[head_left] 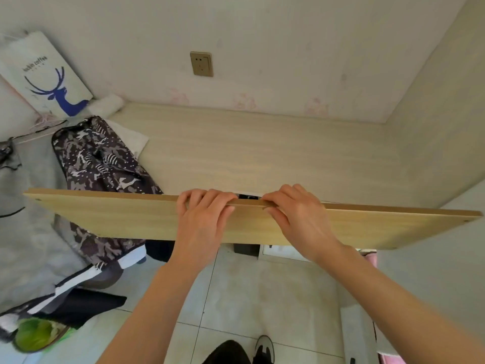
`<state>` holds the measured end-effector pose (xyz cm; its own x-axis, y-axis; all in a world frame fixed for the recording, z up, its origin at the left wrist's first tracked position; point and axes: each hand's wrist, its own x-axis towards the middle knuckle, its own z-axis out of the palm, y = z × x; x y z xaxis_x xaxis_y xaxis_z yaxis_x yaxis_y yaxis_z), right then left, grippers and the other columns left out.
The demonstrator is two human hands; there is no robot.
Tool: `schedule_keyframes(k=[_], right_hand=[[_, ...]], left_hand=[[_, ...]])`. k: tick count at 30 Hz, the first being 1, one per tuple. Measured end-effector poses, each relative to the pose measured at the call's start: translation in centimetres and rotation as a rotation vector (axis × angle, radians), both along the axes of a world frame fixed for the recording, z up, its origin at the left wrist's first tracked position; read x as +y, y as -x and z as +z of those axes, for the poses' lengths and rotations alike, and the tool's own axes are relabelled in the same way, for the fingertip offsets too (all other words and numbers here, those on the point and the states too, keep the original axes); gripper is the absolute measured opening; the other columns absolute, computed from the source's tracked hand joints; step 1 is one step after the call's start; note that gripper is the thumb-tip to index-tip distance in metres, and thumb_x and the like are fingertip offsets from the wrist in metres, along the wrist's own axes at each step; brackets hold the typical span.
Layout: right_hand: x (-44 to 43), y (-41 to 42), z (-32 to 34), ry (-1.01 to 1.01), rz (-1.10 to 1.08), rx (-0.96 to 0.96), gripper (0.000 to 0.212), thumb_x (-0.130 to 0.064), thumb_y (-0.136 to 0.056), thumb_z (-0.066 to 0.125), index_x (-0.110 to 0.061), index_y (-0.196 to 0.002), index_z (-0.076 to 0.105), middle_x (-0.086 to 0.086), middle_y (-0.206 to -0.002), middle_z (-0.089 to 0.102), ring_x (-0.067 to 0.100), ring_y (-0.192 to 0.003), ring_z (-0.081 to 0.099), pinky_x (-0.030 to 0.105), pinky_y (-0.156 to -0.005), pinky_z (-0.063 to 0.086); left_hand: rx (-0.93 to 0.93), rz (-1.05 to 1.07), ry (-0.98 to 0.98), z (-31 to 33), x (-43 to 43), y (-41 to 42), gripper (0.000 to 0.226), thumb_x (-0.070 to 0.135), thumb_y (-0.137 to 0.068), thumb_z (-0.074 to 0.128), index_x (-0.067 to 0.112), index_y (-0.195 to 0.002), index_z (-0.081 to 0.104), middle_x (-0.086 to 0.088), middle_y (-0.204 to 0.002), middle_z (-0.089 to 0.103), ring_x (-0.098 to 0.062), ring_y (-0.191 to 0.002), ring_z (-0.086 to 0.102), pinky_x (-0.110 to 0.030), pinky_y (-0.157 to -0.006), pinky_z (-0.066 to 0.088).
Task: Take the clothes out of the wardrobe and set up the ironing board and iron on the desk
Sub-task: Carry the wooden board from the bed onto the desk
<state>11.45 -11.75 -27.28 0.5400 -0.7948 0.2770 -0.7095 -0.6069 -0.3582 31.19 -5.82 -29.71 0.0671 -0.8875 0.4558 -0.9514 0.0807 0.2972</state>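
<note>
Head view, looking down. Across mid-frame, a wood panel (105, 214), probably a drawer front, gripped along its top edge at centre by the left hand (203, 219) and right hand (296, 219), side by side. Fingers hooked over the edge, forearms reaching up from the bottom of the frame. Likely held so to pull evenly. Behind, the desk (262, 153). At left, patterned clothes (99, 158) draped over its edge. No iron or ironing board in sight.

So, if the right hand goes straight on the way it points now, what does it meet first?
The right hand grips the wooden panel at its top edge. Past that, the way looks free over the desk top up to the wall; depth is unclear.
</note>
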Motion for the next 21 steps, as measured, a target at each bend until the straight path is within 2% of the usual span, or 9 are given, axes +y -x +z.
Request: schedule_keyframes(k=[14, 21], right_hand=[[-15.5, -3.7, 1.1, 0.030, -0.171, 0.094, 0.023, -0.033, -0.096, 0.051, -0.029, -0.115, 0.063, -0.009, -0.100, 0.061, 0.017, -0.092, 0.051, 0.033, -0.077, 0.036], [-20.3, -5.9, 0.8, 0.004, -0.229, 0.129, 0.023, -0.034, -0.096, 0.050, -0.029, -0.114, 0.063, -0.009, -0.101, 0.061, 0.018, -0.093, 0.051, 0.036, -0.079, 0.039]], left_hand=[[0.051, -0.115, 0.061, 0.8, -17.6, -3.8, 0.018, 0.028, -0.097, 0.050, 0.025, -0.109, 0.063, 0.011, -0.098, 0.063, -0.017, -0.092, 0.050, -0.028, -0.097, 0.018], [0.094, -0.149, 0.023, 0.1, -23.4, -5.9, 0.016, 0.026, -0.096, 0.053, 0.027, -0.108, 0.064, 0.012, -0.099, 0.063, -0.015, -0.091, 0.049, -0.028, -0.094, 0.018]])
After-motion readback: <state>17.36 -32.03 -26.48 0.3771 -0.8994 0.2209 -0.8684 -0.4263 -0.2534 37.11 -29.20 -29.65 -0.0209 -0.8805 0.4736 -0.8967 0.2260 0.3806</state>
